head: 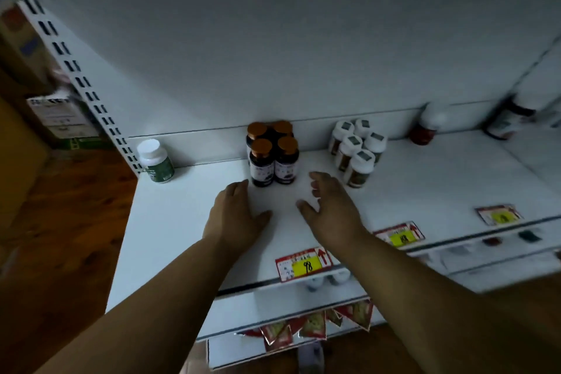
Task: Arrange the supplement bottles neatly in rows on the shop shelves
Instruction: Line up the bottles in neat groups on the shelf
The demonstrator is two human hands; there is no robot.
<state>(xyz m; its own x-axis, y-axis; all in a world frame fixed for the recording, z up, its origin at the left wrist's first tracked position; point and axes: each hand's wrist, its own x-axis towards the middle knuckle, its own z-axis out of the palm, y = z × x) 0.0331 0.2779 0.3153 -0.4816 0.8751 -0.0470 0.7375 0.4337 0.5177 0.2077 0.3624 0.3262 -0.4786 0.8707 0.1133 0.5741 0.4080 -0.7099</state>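
Hidden or unclear: red bottle (425,127) and dark-banded bottle (507,121) at the back right are blurred, labels unreadable; white caps (328,279) on the lower shelf are mostly covered by the shelf edge above; cartons (57,118) at far left are smeared.
Shelf: white shop shelf (170,222) with a white back panel; a slotted upright (76,70) runs along its left side.
Brown-capped bottles (271,153): four dark bottles standing upright in a tight two-by-two block, mid-shelf toward the back.
White-capped bottles (356,150): five upright in two close rows, right of the dark block, apart from it.
Green-label bottle (155,161): stands alone at the back left corner.
Left hand (235,212): palm down over the shelf, fingers straight and together, tips just beside the front left dark bottle; holds nothing.
Right hand (329,206): fingers spread and loosely bent, just in front of the bottles; holds nothing.
Price tags: one reading 98 (305,264) on the front edge, two more (400,235) to the right, print unclear.
Lower shelf: red packets (312,328) hang along the front.
Floor: brown wood (60,222) at left.
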